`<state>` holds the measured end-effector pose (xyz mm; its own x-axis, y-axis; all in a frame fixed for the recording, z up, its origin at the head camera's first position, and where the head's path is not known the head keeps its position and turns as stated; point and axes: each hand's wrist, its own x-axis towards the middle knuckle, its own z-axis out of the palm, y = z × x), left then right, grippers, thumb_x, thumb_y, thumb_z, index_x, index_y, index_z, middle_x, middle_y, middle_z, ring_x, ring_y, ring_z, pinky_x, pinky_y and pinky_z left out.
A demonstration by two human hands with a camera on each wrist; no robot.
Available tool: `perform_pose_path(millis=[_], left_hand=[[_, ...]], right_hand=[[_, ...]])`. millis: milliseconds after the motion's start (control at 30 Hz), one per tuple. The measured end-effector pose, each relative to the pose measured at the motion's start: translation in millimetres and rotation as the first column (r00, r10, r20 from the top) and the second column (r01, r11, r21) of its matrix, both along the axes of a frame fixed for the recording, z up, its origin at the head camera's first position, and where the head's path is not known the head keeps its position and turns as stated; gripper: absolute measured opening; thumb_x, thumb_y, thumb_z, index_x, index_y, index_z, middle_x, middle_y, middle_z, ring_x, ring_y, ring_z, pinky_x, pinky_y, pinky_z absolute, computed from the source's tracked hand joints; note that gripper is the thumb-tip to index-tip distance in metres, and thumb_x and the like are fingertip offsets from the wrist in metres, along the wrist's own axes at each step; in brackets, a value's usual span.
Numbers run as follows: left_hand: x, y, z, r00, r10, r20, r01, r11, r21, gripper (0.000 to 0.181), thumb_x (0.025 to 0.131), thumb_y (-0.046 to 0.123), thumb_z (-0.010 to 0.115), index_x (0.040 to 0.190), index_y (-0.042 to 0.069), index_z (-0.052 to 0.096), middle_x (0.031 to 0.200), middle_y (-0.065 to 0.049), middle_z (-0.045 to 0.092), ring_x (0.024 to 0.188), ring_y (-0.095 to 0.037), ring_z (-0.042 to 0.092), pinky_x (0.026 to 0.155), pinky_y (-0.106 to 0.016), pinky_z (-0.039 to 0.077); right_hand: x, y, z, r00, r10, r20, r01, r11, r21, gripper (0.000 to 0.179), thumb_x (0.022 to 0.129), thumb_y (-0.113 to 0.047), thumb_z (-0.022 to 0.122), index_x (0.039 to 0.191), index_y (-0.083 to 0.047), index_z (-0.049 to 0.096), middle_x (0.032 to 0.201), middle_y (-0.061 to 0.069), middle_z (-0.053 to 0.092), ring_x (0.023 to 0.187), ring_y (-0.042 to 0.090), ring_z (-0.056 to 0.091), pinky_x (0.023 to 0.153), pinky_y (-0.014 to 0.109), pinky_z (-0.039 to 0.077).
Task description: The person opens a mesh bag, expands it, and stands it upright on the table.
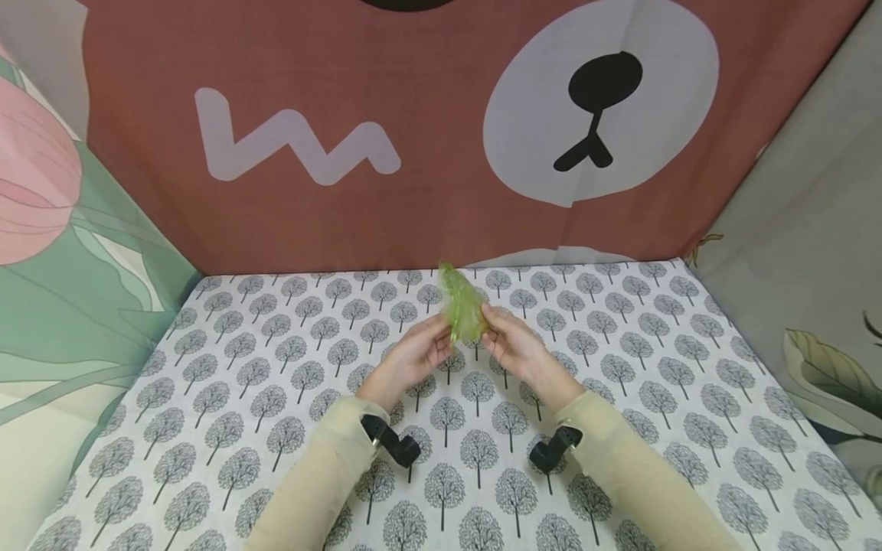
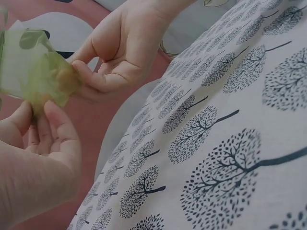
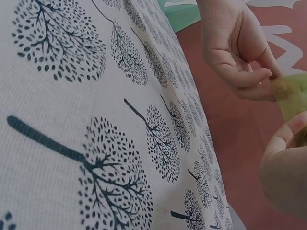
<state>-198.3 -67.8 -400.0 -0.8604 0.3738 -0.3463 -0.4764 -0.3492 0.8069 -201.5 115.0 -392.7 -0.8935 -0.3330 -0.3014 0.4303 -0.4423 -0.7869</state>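
Green translucent bag (image 1: 463,306), thin and crinkled, held up between a person's two bare hands above the middle of a tabletop (image 1: 448,490), toward its far edge; the tabletop wears a white cloth (image 1: 637,467) printed with rows of dark grey trees, each a round, lacy crown on a straight trunk; close up in the wrist views, the crowns break into small leaf-like flecks and the fabric shows a fine weave.

Behind stands a reddish-brown hanging (image 1: 441,214) with soft vertical folds, bearing a pale zigzag and a whitish oval muzzle with a black nose and mouth; to the left, another hanging (image 1: 41,306) shows a pink bloom and broad green leaves; to the right, a grey hanging (image 1: 792,229) carries a brownish leaf design.

The bag rises to a narrow, ruffled point at the top and spreads lower down, its film glossy along the creases; a yellowish-brown patch shows at its right side, though what makes it is unclear.

The left hand (image 1: 416,352) pinches the bag's lower left between thumb and curled fingers; the right hand (image 1: 520,348) pinches its right edge likewise; both wrists emerge from cream sleeves (image 1: 313,471) with small black mounts (image 1: 396,444).
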Motion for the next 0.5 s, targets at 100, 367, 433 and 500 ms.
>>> perform_pose_path(millis=[100,367,433,500], left_hand=[[-1.2,-0.2,1.6,1.0,0.014,-0.014,-0.014,1.0,0.007,0.03,0.1,0.024,0.044,0.126,0.009,0.052,0.089,0.01,0.067,0.079,0.0,0.061,0.074,-0.01,0.051],[-2.8,2.5,4.7,0.999,0.046,-0.022,-0.046,0.999,0.024,0.024,0.102,0.024,0.04,0.118,0.012,0.054,0.094,0.009,0.064,0.084,-0.003,0.059,0.076,-0.011,0.051],[-2.4,2.7,4.6,0.999,0.048,-0.026,-0.047,0.999,0.021,0.027,0.102,0.023,0.039,0.122,0.01,0.052,0.094,0.009,0.064,0.085,-0.003,0.059,0.077,-0.011,0.051],[-2.0,2.5,4.3,0.998,0.052,-0.023,-0.051,0.999,0.019,0.029,0.102,0.021,0.039,0.126,0.009,0.05,0.094,0.009,0.064,0.084,-0.003,0.059,0.077,-0.011,0.05]], right_hand=[[-0.3,-0.1,0.2,1.0,-0.016,0.017,0.016,1.0,0.002,0.017,0.098,-0.021,0.049,0.089,-0.015,0.062,0.081,-0.007,0.061,0.07,0.002,0.054,0.061,0.007,0.048],[-0.2,-0.7,1.6,1.0,0.007,-0.001,-0.007,0.997,-0.081,0.021,0.101,-0.018,0.039,0.092,-0.014,0.057,0.085,-0.006,0.062,0.072,0.003,0.056,0.063,0.008,0.049],[0.0,-0.9,2.1,1.0,0.006,-0.009,-0.007,0.995,-0.098,0.023,0.102,-0.018,0.037,0.091,-0.014,0.057,0.084,-0.006,0.063,0.072,0.003,0.056,0.063,0.009,0.049],[-0.1,-0.5,2.0,1.0,0.009,-0.008,-0.01,0.992,-0.124,0.024,0.103,-0.018,0.036,0.091,-0.014,0.056,0.084,-0.006,0.063,0.072,0.004,0.057,0.062,0.009,0.049]])
